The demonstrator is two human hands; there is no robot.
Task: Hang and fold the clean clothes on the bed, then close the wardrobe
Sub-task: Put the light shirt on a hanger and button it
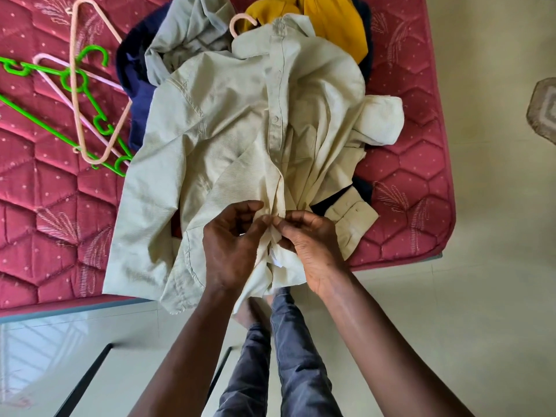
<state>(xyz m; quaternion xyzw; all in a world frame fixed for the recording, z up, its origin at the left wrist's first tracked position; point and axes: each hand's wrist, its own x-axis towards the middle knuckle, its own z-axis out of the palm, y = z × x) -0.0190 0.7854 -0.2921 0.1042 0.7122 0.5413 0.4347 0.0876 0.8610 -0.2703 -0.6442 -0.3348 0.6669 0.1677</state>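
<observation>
Left hand (231,242) and right hand (313,245) meet low on the cream shirt (228,121). Each grip is closed, fingertips pinching the button strip. The shirt lies front-up on the red bed (45,221), hem over the edge, with a hanger hook (240,24) at the collar. Yellow garment (331,25) and navy garment (135,94) lie underneath. Loose pink hanger (72,40) and green hanger (95,49) lie to the left.

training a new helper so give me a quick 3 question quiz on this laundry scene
1. True or false: the left hand and right hand both pinch the cream shirt at its front.
2. Where does the green hanger lie? A on the bed, left of the shirt; B inside the shirt; C on the floor.
3. Fill in: the hanger hook at the shirt's collar is ___.
Key: 1 true; 2 A; 3 pink.
</observation>
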